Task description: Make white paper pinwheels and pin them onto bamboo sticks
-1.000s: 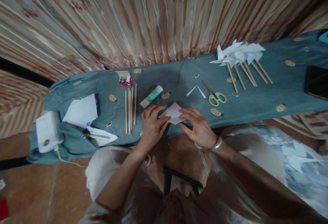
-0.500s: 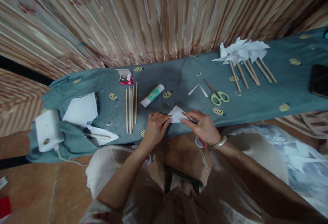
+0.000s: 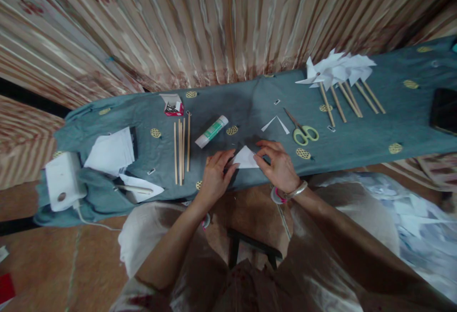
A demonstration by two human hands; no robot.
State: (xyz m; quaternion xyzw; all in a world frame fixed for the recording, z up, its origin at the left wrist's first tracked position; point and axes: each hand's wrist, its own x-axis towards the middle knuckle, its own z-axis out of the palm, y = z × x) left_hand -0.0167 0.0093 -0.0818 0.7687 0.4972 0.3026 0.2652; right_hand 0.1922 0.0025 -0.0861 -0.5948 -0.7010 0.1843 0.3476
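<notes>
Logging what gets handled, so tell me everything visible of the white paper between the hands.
The white paper looks thin and folded, its outline a triangle, apex pointing forward, long edge at the near side. It sits on or just above the blue-green cloth, near its front edge. Fingers of the left hand touch its left corner, those of the right hand its right; whether they pinch or press it is unclear.

One folded paper [image 3: 245,158]; four loose sticks [image 3: 183,148] (two hands [image 3: 215,175])
</notes>
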